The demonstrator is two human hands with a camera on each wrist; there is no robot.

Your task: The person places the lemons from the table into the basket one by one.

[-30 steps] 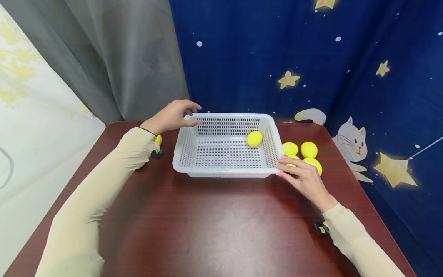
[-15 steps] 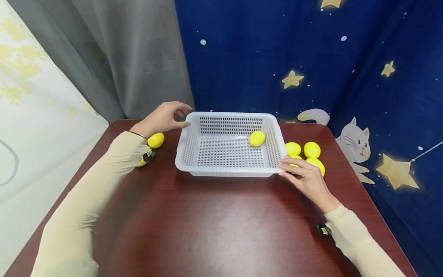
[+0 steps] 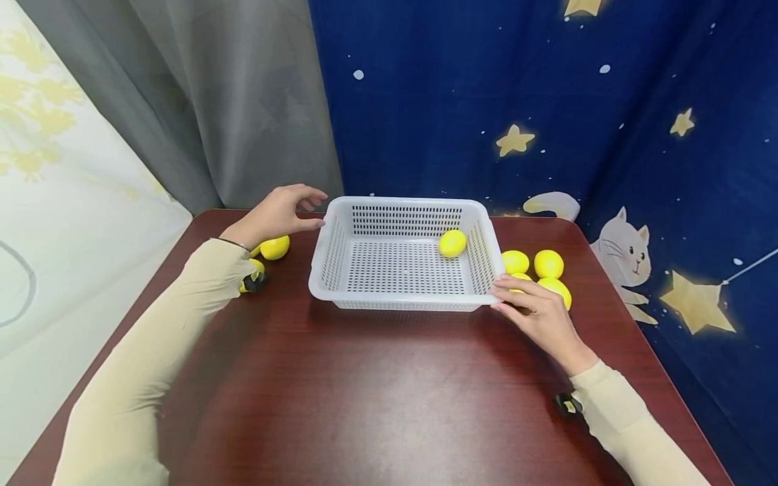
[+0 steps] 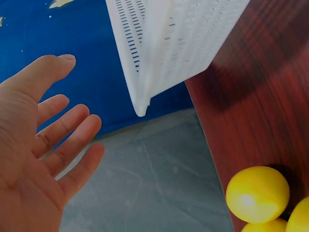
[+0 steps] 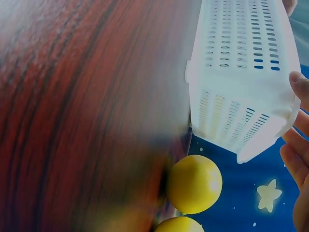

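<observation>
A white slotted plastic basket [image 3: 407,298] stands on the table with one yellow lemon [image 3: 452,244] inside, near its right wall. My left hand [image 3: 276,214] hovers just left of the basket's far left corner, fingers loosely bent and holding nothing; the left wrist view shows a gap between this hand [image 4: 43,125] and the basket [image 4: 178,48]. At the near right corner, my right hand [image 3: 537,314] pinches the rim between thumb and fingers. In the right wrist view, the thumb [image 5: 299,86] lies against the basket's rim [image 5: 294,104].
Several lemons [image 3: 549,264] sit close together right of the basket, partly behind my right hand. More lemons [image 3: 275,248] lie on the left beside my left wrist, partly covered by it. The dark red table [image 3: 389,391] ends at curtains [image 3: 425,101] behind.
My left hand has drawn back leftward from over the basket's left rim, uncovering lemons beside its wrist. The view has shifted slightly. My right hand keeps its place on the corner.
</observation>
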